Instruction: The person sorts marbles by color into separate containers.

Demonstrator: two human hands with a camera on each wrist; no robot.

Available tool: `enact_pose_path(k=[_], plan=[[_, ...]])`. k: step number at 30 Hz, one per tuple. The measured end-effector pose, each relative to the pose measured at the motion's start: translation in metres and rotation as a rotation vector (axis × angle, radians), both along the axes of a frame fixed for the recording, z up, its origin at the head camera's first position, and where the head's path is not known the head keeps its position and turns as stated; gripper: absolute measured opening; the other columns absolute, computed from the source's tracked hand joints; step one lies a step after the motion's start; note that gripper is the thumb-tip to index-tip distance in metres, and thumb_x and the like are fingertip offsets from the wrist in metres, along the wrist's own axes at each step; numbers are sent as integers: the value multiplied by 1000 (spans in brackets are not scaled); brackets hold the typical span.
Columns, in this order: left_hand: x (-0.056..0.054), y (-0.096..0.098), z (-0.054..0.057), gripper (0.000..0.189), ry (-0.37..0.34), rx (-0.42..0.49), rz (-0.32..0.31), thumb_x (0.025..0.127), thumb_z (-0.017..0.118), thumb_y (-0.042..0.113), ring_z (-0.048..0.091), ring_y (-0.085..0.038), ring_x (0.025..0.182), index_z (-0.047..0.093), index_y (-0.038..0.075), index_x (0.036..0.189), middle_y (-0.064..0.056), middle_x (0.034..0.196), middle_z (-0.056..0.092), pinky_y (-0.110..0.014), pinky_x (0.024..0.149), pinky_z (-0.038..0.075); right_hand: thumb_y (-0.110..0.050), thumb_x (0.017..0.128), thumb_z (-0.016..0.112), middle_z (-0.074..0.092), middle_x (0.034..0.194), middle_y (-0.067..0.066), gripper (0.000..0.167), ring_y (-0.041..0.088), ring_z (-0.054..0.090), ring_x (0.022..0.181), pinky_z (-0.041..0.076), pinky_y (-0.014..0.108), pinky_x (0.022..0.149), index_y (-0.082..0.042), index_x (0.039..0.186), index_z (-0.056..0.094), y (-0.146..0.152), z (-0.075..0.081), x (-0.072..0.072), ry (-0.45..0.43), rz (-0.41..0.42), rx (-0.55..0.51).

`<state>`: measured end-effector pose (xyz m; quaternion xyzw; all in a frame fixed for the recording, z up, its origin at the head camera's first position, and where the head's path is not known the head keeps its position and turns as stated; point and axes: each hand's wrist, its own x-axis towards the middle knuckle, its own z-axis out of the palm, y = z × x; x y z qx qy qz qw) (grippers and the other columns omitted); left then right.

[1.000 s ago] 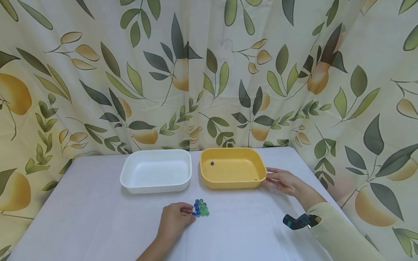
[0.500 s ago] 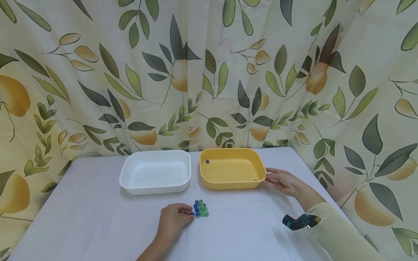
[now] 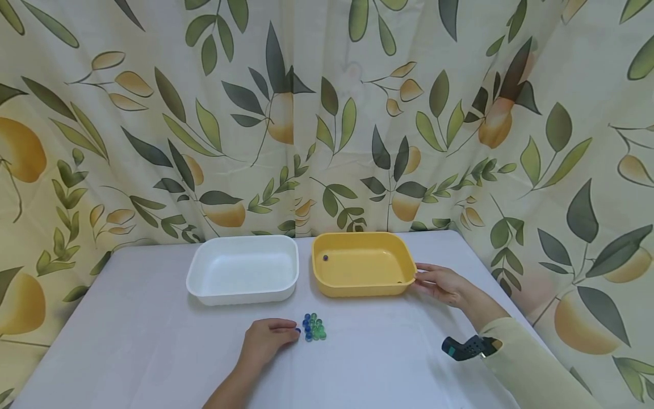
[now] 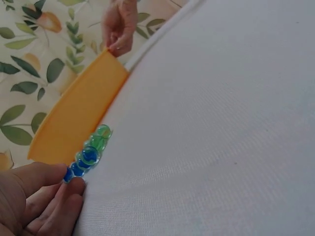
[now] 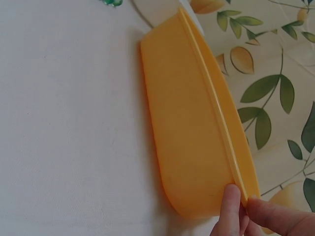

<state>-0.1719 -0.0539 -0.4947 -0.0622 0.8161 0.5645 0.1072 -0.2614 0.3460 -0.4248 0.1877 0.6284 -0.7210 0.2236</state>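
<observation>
In the head view my left hand [image 3: 267,339] pinches a dark blue marble [image 3: 298,330] between thumb and fingertips, just left of a cluster of blue and green marbles [image 3: 314,327] on the table. From the left wrist, the blue marbles [image 4: 78,169] line up by the fingertips, with green ones behind. At the right end of the yellow tray [image 3: 364,290], my right hand [image 3: 443,284] holds the rim, thumb and fingers on either side of the wall in the right wrist view. Inside that tray, a dark marble [image 3: 325,258] lies near the left wall.
A white tray [image 3: 242,297] stands left of the yellow one, a narrow gap between them. Both sit near the far edge of the white-covered table [image 3: 153,318]. A leaf-patterned curtain [image 3: 327,113] hangs behind. A black device [image 3: 467,347] is worn at the right sleeve.
My left hand has drawn slightly left, taking the blue marble away from the cluster. The marble in the yellow tray has shifted left. My right hand keeps its hold on the rim.
</observation>
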Motion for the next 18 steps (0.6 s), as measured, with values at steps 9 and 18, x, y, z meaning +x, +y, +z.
enact_pose_path(k=[9, 18], plan=[[-5, 0, 0, 31, -128, 194, 9, 81, 79, 14, 73, -19, 86, 73, -1, 107, -10, 95, 75, -28, 76, 61, -3, 100, 54, 15, 162, 20, 72, 16, 68, 100, 47, 28, 103, -7, 158, 12, 0, 0, 0, -4, 5, 8], [-14, 4, 13, 34, -153, 371, 22, 84, 75, 5, 74, -18, 85, 67, -8, 114, -16, 101, 74, -28, 77, 61, -3, 99, 55, 17, 161, 19, 72, 15, 69, 95, 48, 27, 102, -8, 158, 13, 1, -1, -2, -12, -3, 1]])
